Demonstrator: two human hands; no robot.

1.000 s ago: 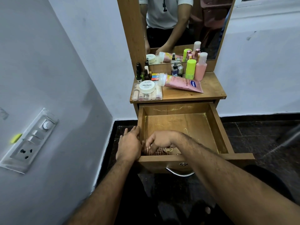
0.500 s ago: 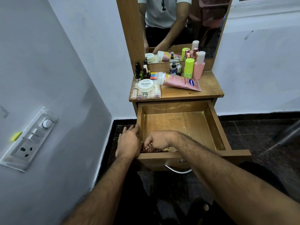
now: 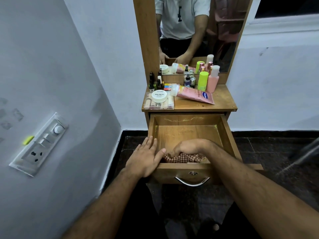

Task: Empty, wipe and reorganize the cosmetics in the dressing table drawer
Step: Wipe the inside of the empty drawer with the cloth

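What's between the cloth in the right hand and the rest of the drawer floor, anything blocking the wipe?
Nothing visible. The right hand presses the checked cloth at the drawer's front edge; the floor behind it lies bare. The cosmetics sit up on the tabletop. The left hand rests on the drawer's left front corner, outside the cloth's path.

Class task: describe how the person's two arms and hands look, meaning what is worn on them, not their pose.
Both forearms are bare and hairy, with no sleeve in direct view. The left hand and right hand show no glove, ring or watch. The mirror shows short white T-shirt sleeves.
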